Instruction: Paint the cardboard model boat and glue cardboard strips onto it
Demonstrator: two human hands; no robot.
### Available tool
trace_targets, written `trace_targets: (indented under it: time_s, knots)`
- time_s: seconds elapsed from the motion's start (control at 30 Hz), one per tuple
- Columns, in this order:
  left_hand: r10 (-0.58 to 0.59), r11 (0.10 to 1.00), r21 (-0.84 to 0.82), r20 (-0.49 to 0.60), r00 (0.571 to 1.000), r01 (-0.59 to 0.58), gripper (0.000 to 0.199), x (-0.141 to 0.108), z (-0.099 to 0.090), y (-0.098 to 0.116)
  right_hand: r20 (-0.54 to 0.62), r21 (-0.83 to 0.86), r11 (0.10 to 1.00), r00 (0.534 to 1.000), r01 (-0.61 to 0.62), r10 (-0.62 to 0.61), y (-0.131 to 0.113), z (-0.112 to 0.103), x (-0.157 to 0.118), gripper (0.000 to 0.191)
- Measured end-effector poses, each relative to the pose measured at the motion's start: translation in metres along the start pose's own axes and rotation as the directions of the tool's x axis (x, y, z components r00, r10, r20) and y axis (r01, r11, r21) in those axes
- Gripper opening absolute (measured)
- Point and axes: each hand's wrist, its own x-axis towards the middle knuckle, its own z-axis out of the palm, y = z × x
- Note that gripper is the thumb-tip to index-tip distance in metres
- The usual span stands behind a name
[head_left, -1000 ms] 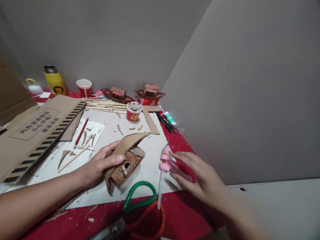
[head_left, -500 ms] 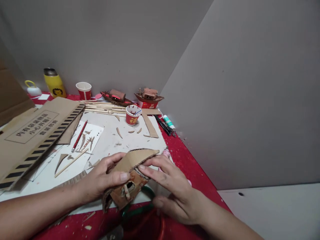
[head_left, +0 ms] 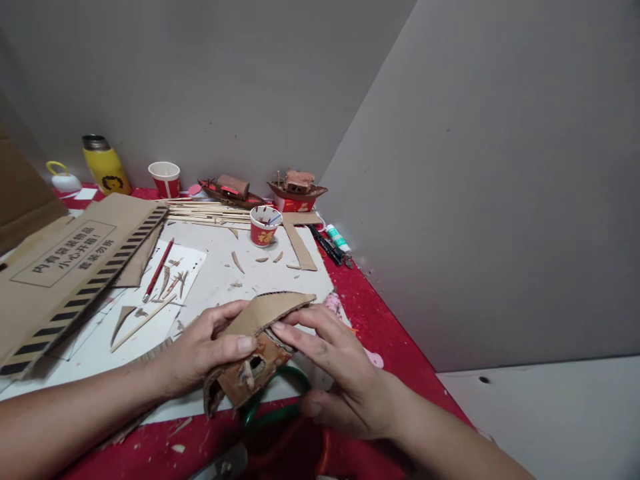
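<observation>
A brown cardboard model (head_left: 255, 373) with a small dark hole and a short stick on its side is held above the near edge of the table. Over its top lies a curved, pointed cardboard piece (head_left: 273, 311). My left hand (head_left: 213, 343) grips both from the left, thumb on the near side and fingers behind. From the right, my right hand (head_left: 340, 367) presses its index finger where the curved piece meets the model; its thumb stands apart below. A green loop (head_left: 295, 373) shows under the model, partly hidden by it.
A large printed cardboard sheet (head_left: 75, 267) lies left. Behind are a red pencil (head_left: 159, 270), offcuts, thin sticks (head_left: 210, 213), a paper cup (head_left: 265, 227), two model boats (head_left: 297, 185), pens and a tube (head_left: 338, 238). A yellow bottle (head_left: 106, 167) stands back left. Grey walls rise behind and right.
The camera view has shifted slightly. Both hands keep their hold on the model and curved piece, with hardly any movement between them.
</observation>
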Motion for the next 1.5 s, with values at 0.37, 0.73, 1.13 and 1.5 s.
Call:
trace_targets:
  time_s: [0.37,0.73,1.13,1.5]
  knots:
    - [0.014,0.993,0.12,-0.068,0.998,-0.006,0.062,-0.002,0.002,0.002,0.042,0.084,0.995,0.998,-0.058,0.054,-0.003,-0.001,0.003,0.054]
    - [-0.014,0.996,0.082,-0.059,0.998,0.018,0.056,0.001,0.0,0.002,0.075,0.068,0.995,0.995,-0.074,0.069,0.002,0.0,-0.002,0.059]
    - [0.001,0.995,-0.095,0.028,1.0,0.001,0.058,0.002,-0.001,-0.005,-0.03,0.006,1.0,0.999,-0.028,0.028,-0.001,0.001,-0.003,0.061]
    - [-0.029,0.945,-0.326,0.005,1.0,0.029,0.029,-0.001,0.01,-0.004,-0.114,-0.097,0.993,0.992,-0.064,0.053,-0.008,0.008,0.002,0.063]
